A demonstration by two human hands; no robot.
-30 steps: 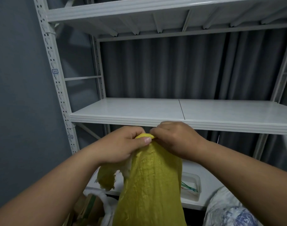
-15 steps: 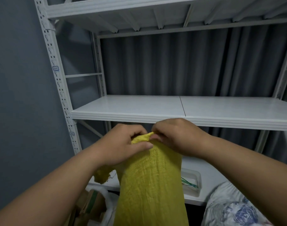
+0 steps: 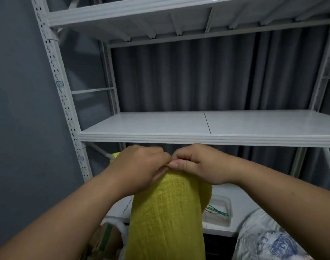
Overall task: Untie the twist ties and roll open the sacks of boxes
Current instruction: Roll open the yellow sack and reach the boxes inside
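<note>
A yellow woven sack (image 3: pixel 166 218) stands upright in front of me, its top pulled up to just below the middle shelf. My left hand (image 3: pixel 139 167) grips the left side of the sack's top edge. My right hand (image 3: pixel 199 164) pinches the same edge from the right, thumb flat on the fabric. The two hands touch at the knuckles. No twist tie shows on the sack; the hands hide the very top.
A white metal rack with a middle shelf (image 3: pixel 207 136) rises behind the sack. On the lower shelf sits a clear plastic tub (image 3: pixel 221 212) holding green and red ties. A white printed sack (image 3: pixel 269 239) lies at lower right, an open sack with cardboard boxes (image 3: pixel 108 239) at lower left.
The loose flap of sack that hung under my left hand has been gathered up. Both hands have closed together on the top edge, and the sack's front now hangs smoother.
</note>
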